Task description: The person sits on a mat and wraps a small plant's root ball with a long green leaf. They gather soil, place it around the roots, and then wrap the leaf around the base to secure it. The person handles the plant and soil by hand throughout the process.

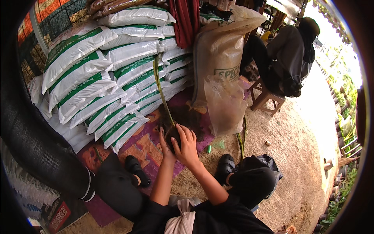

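Note:
Between my two palms sits a dark, rounded root ball of soil or fibre. A long, narrow plant shoot rises from it, green low down and yellowish at its leaf, leaning away from me. My left hand cups the ball's left side with the fingers extended. Across its right side and top lies my right hand, fingers spread over it. The ball's underside is hidden. Just beyond my hands, a heap of dark loose material lies on a purple printed sheet.
White-and-green sacks are stacked ahead left. A large brown sack stands ahead, a clear plastic bag before it. At right, a person sits on a plastic stool. A green cylinder lies near my foot.

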Demonstrator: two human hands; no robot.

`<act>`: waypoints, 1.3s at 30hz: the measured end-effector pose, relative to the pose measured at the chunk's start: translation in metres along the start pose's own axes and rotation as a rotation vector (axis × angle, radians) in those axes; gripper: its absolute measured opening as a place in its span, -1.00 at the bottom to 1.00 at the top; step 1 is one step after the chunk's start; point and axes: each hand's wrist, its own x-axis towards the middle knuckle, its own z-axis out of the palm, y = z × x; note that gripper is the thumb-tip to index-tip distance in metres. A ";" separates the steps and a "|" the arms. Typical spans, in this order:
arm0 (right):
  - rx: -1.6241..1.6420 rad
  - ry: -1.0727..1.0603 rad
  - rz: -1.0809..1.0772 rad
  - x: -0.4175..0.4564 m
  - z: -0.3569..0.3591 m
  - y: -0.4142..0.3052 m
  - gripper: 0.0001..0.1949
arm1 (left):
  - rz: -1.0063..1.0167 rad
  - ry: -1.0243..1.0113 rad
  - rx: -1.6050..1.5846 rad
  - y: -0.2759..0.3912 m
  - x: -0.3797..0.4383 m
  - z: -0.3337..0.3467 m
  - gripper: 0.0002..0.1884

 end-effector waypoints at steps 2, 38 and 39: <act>0.043 0.010 0.063 -0.002 0.001 0.000 -0.46 | 0.023 -0.013 0.021 -0.001 0.003 -0.003 -0.38; 0.119 0.013 0.228 0.007 0.004 0.008 -0.39 | -0.044 -0.258 0.070 -0.007 0.010 -0.010 -0.46; 0.061 0.017 0.207 0.006 0.007 0.012 -0.41 | -0.029 -0.171 0.168 -0.011 0.013 -0.011 -0.46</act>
